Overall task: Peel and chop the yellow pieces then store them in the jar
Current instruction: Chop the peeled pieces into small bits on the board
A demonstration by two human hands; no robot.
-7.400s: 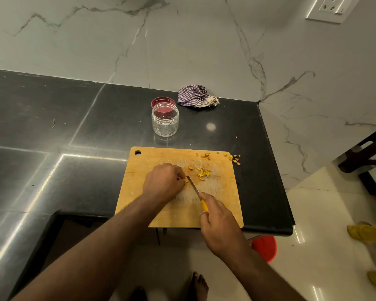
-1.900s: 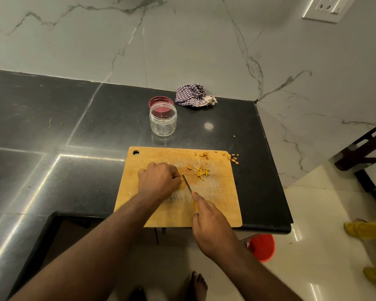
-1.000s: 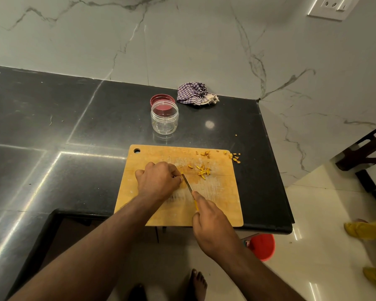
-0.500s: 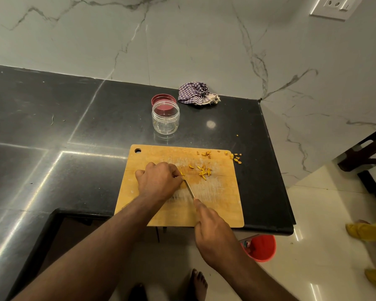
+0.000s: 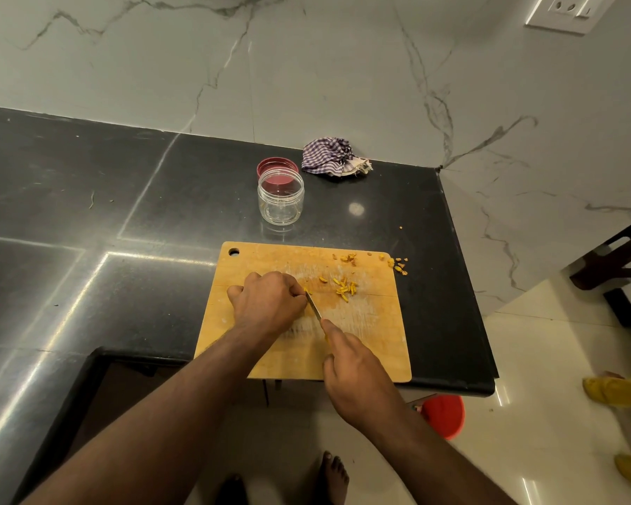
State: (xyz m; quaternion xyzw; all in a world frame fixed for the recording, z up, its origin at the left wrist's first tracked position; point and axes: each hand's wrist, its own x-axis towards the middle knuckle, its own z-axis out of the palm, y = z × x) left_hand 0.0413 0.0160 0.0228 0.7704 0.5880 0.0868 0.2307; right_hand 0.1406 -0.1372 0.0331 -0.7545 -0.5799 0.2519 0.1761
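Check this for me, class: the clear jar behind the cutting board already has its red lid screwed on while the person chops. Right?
Not right. The head view shows the jar open and empty; the red lid lies on the counter behind it. The jar does stand behind the cutting board.

I am standing barefoot in a home kitchen. Under my fingers lies a wooden cutting board [image 5: 365, 333] on a polished black stone counter [image 5: 88, 213]; beyond them, marble wall cladding [image 5: 306, 67] with a socket [image 5: 569, 10] high to the right, and a crumpled checked cloth [image 5: 334, 160]. Glossy floor tiles [image 5: 543, 359] shine below to the right.
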